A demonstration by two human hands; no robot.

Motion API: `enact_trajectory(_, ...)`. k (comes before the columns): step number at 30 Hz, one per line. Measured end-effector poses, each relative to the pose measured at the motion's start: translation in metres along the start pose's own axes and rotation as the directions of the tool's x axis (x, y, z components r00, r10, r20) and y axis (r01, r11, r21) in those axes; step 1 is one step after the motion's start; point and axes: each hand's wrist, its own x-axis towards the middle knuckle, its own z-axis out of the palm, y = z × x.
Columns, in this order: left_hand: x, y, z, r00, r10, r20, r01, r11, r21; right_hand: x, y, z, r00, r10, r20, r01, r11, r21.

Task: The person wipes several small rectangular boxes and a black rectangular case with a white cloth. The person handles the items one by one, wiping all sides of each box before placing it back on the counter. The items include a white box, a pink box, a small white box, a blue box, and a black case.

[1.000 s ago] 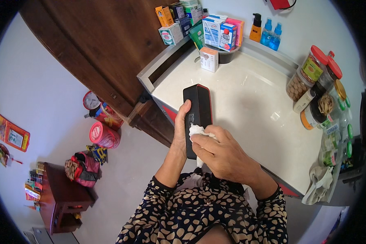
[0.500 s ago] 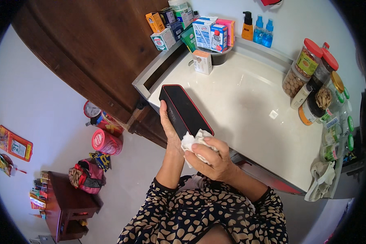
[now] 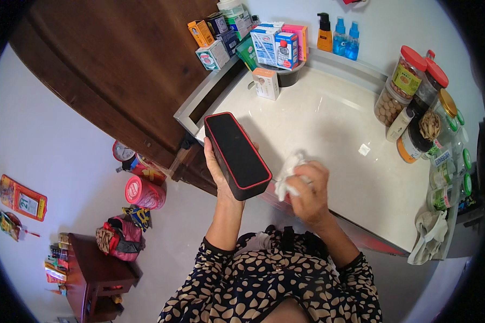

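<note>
My left hand (image 3: 217, 171) grips a long black box-shaped object with red edging, likely a portable speaker (image 3: 238, 153), from its left side and underneath. Its broad black face is turned up, above the near left edge of the white counter (image 3: 328, 177). Just to the right, my right hand (image 3: 310, 195) is closed on a crumpled white tissue (image 3: 290, 175). The tissue is apart from the speaker's near right corner. Most of my left fingers are hidden behind the speaker.
Several medicine boxes (image 3: 275, 47) stand in and around a dark bowl at the back. Blue spray bottles (image 3: 346, 40) line the back ledge. Lidded jars (image 3: 407, 75) crowd the right side, with a pale cloth (image 3: 430, 237) at the near right. A wooden door (image 3: 118, 64) rises at left.
My right hand has moved the tissue off the speaker, to the right. The speaker has been turned in my left hand, so its broad face shows more.
</note>
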Motion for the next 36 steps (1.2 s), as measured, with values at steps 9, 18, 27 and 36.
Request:
enact_trajectory(9,0.003,-0.008,-0.002,0.987,-0.087,0.136,0.096,0.993,-0.062,0.013,-0.021,-0.002,0.989,-0.139,0.047,0.125,0.968,0.218)
enact_trajectory(18,0.004,-0.022,-0.008,0.957,-0.237,0.17,0.28,0.908,-0.312,0.029,-0.031,-0.026,0.972,-0.017,0.234,-0.144,0.742,0.655)
enact_trajectory(27,-0.015,-0.036,-0.003,0.965,-0.21,0.155,0.229,0.967,-0.116,0.025,-0.023,0.001,0.952,0.203,0.231,-0.307,0.624,0.718)
enact_trajectory(36,-0.016,-0.037,0.008,0.978,-0.006,0.208,-0.04,0.976,0.215,0.032,-0.025,0.004,0.922,0.286,0.26,-0.385,0.74,0.552)
